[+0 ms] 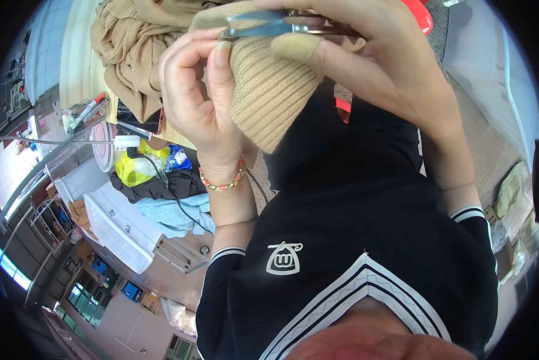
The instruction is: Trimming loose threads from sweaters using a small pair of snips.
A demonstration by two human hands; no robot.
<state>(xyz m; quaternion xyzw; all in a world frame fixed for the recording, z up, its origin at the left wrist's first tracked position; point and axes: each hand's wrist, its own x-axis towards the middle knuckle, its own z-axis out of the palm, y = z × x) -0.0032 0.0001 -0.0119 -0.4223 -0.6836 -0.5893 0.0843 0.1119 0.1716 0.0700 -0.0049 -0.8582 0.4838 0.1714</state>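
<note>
A tan ribbed knit piece [275,84], perhaps a cuff or sleeve end, hangs in front of my chest. My left hand [197,90] pinches its upper left edge between thumb and fingers. Above the same edge, my right hand [377,54] grips metal thread snips [269,29]. Their two blades lie slightly apart and point left, with the tips beside my left fingertips. A tan finger cot [296,48] covers my right thumb. Whether the blades touch the knit or a thread is too small to tell.
More tan knitwear [137,54] is heaped on the pale table [77,54] at the upper left. Below it are a yellow plastic bag [131,171], a white plug with a black cord [128,144], folded light-blue cloth [173,213] and a white bin [116,231]. Pale sheeting [491,60] hangs right.
</note>
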